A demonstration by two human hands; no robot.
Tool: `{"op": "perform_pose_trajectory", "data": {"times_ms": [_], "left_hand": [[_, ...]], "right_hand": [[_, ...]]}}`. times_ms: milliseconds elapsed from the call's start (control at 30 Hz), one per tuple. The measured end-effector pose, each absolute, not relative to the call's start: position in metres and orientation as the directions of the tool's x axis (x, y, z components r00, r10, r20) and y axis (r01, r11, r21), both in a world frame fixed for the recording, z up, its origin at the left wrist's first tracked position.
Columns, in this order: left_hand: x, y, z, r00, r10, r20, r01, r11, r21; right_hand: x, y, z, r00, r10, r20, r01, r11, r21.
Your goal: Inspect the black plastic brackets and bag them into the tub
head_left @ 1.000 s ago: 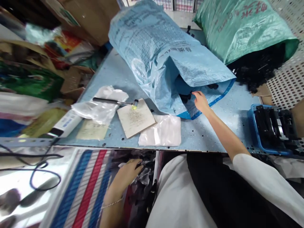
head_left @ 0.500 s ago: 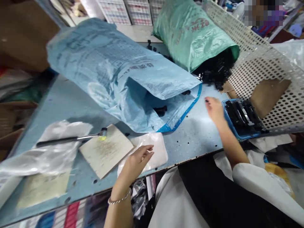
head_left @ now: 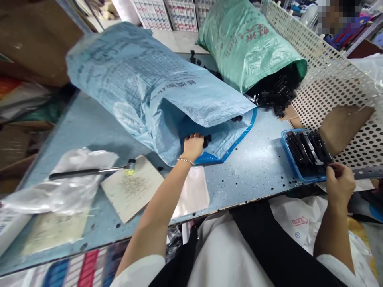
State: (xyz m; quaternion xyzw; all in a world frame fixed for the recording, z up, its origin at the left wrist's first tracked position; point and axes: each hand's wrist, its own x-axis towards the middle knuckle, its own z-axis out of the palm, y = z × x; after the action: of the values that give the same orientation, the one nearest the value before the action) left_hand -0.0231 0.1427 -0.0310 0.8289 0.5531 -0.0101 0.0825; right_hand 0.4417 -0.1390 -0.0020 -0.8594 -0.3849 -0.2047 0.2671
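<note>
My left hand [head_left: 193, 145] reaches into the mouth of a big light-blue woven sack [head_left: 155, 91] lying on the table, its fingers curled on a small black plastic part [head_left: 207, 140] at the opening. My right hand [head_left: 339, 184] is at the near right corner of a blue tray [head_left: 289, 156] full of black parts, with fingers pinched on a black piece at the tray's edge. A second black part [head_left: 236, 118] lies deeper inside the sack mouth.
A green sack [head_left: 248, 44] spills black parts [head_left: 277, 93] at the back right, against a perforated white panel [head_left: 332, 83]. A small hammer [head_left: 89, 172], a cardboard square [head_left: 131, 192] and clear plastic bags [head_left: 62, 187] lie at the left of the blue table [head_left: 257, 163]. Another person is partly visible beyond the panel.
My left hand rose from the table's near edge and went into the blue sack's mouth. My right hand moved from the tray's left side to its near right corner.
</note>
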Motion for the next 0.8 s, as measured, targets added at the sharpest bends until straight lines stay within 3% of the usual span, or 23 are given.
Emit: {"op": "perform_pose_trajectory", "data": {"times_ms": [100, 200, 267, 333, 400, 433, 500, 567, 633, 800], "left_hand": [[-0.031, 0.148, -0.025, 0.379, 0.925, -0.032, 0.904, -0.363, 0.227], [-0.042, 0.140, -0.017, 0.330, 0.928, 0.174, 0.743, -0.370, 0.558], [-0.045, 0.124, -0.012, 0.259, 0.940, 0.224, 0.447, -0.322, 0.835], [-0.040, 0.100, -0.007, 0.223, 0.964, 0.142, 0.064, -0.160, 0.985], [-0.029, 0.073, -0.004, 0.260, 0.966, -0.016, -0.231, 0.078, 0.970], [-0.023, 0.060, -0.002, 0.293, 0.952, -0.092, -0.320, 0.188, 0.928], [-0.010, 0.036, -0.002, 0.362, 0.909, -0.208, -0.407, 0.355, 0.841], [-0.001, 0.017, -0.002, 0.377, 0.889, -0.260, -0.433, 0.417, 0.799], [0.002, 0.003, -0.003, 0.343, 0.900, -0.270, -0.436, 0.407, 0.803], [-0.006, -0.018, -0.001, 0.372, 0.866, -0.333, -0.331, 0.459, 0.825]], "right_hand": [[0.431, -0.154, -0.027, 0.602, 0.631, 0.489, 0.798, -0.488, -0.353], [0.421, -0.152, -0.034, 0.548, 0.672, 0.498, 0.836, -0.443, -0.323], [0.407, -0.143, -0.024, 0.532, 0.599, 0.599, 0.843, -0.445, -0.303], [0.382, -0.129, -0.007, 0.515, 0.528, 0.675, 0.854, -0.377, -0.358], [0.343, -0.111, 0.010, 0.495, 0.581, 0.646, 0.853, -0.183, -0.489], [0.320, -0.100, 0.016, 0.460, 0.674, 0.579, 0.825, -0.082, -0.560], [0.274, -0.078, 0.024, 0.220, 0.891, 0.398, 0.745, 0.110, -0.658], [0.234, -0.057, 0.024, -0.060, 0.940, 0.335, 0.676, 0.285, -0.679], [0.206, -0.038, 0.022, -0.239, 0.898, 0.370, 0.675, 0.427, -0.602], [0.182, -0.003, 0.018, -0.502, 0.765, 0.402, 0.737, 0.622, -0.264]]}}
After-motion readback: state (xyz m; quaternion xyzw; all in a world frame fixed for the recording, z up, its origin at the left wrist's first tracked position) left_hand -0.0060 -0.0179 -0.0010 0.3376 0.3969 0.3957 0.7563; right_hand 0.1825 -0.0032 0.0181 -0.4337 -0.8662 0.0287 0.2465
